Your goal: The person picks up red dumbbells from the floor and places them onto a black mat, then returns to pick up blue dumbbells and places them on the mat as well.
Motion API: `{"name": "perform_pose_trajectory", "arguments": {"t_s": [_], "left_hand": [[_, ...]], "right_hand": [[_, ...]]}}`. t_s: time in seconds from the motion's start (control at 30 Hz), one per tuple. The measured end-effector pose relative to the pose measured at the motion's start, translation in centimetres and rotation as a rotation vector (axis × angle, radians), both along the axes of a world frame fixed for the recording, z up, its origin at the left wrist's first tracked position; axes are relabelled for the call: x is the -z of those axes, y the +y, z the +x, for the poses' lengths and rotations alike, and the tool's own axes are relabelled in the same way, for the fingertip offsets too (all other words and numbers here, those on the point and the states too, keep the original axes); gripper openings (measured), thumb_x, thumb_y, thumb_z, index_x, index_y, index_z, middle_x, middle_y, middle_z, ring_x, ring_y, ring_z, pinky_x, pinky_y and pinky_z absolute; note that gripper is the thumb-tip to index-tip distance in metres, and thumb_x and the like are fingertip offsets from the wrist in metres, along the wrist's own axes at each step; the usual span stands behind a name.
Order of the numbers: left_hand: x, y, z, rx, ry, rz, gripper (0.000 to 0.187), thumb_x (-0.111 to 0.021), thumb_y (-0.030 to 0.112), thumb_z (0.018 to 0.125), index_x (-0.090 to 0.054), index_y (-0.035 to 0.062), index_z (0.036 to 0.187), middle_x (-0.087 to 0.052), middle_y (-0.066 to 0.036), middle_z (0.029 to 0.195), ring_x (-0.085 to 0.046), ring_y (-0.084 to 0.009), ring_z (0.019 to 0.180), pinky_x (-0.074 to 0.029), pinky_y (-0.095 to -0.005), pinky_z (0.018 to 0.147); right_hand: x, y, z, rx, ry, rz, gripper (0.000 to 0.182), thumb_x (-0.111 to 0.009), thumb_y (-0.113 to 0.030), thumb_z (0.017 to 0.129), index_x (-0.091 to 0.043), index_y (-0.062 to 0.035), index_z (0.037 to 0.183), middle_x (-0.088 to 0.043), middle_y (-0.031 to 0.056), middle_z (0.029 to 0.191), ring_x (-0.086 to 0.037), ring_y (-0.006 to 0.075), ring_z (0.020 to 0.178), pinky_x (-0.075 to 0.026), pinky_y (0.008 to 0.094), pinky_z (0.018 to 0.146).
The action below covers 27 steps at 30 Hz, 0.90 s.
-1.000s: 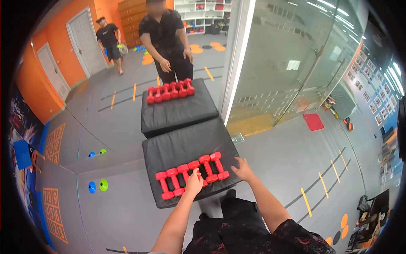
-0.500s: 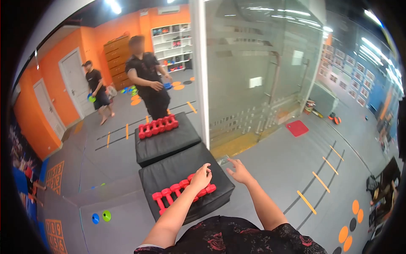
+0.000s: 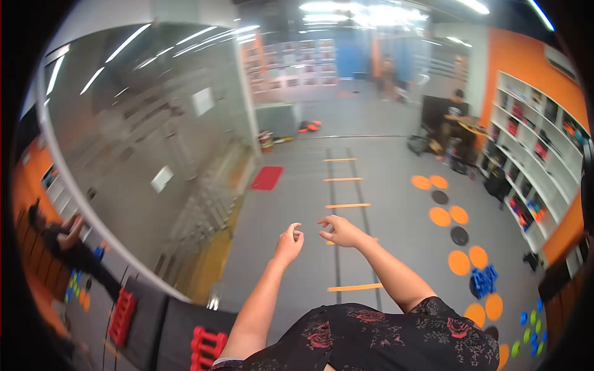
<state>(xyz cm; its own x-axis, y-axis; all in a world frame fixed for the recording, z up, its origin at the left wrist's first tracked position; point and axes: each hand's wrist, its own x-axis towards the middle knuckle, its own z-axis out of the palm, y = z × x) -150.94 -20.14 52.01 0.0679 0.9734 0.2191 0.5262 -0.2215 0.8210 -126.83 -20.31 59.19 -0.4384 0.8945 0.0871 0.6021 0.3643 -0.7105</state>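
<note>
Both my hands are raised in front of my chest, over the grey floor with an agility ladder (image 3: 348,206) on it. My left hand (image 3: 289,243) has loosely curled fingers, with nothing seen in it. My right hand (image 3: 339,231) is just to its right, fingers bent but apart and holding nothing. The two hands do not touch. At the lower left, red dumbbells (image 3: 206,346) lie on a black padded box (image 3: 179,331), partly behind my left forearm. More red dumbbells (image 3: 122,318) lie further left on another black pad.
A glass wall (image 3: 148,148) rises at the left, with a person (image 3: 68,244) beyond its edge. A red mat (image 3: 268,178) lies on the floor. Orange discs (image 3: 440,216), blue dumbbells (image 3: 484,279) and white shelves (image 3: 535,148) are at the right. A seated person (image 3: 456,108) is further back.
The view has swung to the right. The black pads and red dumbbells now sit at the lower left, and the ladder is in the middle. My hands have moved away from above the pads.
</note>
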Motion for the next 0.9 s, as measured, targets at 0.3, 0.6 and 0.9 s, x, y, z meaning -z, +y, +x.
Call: {"name": "perform_pose_trajectory", "arguments": {"t_s": [0.3,0.6,0.9], "left_hand": [[-1.2,9.8,18.3,0.463,0.077,0.158,0.036,-0.063,0.011,0.098,-0.057,0.0072,0.133,-0.068,-0.012,0.120,-0.069,-0.0267,0.108,-0.057,-0.0408,0.092],[-0.6,15.2,25.5,0.878,0.154,0.189,0.043,-0.064,0.011,0.097,-0.053,0.0089,0.138,-0.063,-0.011,0.124,-0.065,-0.0275,0.107,-0.055,-0.0411,0.092],[0.5,15.0,28.5,1.051,-0.008,-0.047,0.049,-0.064,0.007,0.096,-0.049,0.0051,0.143,-0.065,-0.013,0.125,-0.067,-0.0228,0.105,-0.056,-0.0377,0.085]], "right_hand": [[4.7,0.8,16.3,0.698,0.025,0.195,0.042,-0.070,-0.028,0.098,-0.061,-0.0115,0.135,-0.057,0.0118,0.135,-0.059,0.0295,0.125,-0.051,0.0423,0.104],[5.8,-4.2,18.6,1.160,0.129,0.214,0.048,-0.070,-0.030,0.095,-0.058,-0.0140,0.138,-0.055,0.0138,0.138,-0.057,0.0327,0.129,-0.049,0.0449,0.108],[10.5,-7.7,16.0,1.530,0.129,-0.088,0.044,-0.068,-0.032,0.095,-0.060,-0.0120,0.133,-0.059,0.0106,0.134,-0.061,0.0298,0.124,-0.052,0.0431,0.103]]}}
